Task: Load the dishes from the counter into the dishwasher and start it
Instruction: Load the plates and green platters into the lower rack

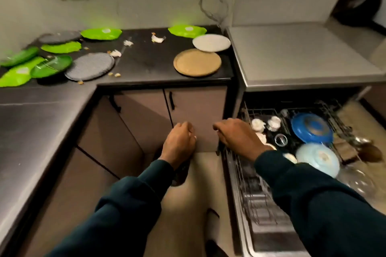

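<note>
The dishwasher rack (248,185) is pulled out at the lower right and holds a blue plate (312,127), a pale blue plate (318,158), a glass (281,139) and small white pieces. My right hand (238,136) hovers palm down over the rack's left edge with nothing in it. My left hand (180,142) hangs loosely curled and empty in front of the cabinet doors. On the dark counter lie a tan plate (197,62), a white plate (211,42), a grey plate (89,66) and several green plates (101,33).
Food scraps (157,38) are scattered on the counter. A steel worktop (31,123) runs along the left. The grey dishwasher top (302,54) sits right of the counter. Closed cabinet doors (196,115) face me. Tiled floor lies below my arms.
</note>
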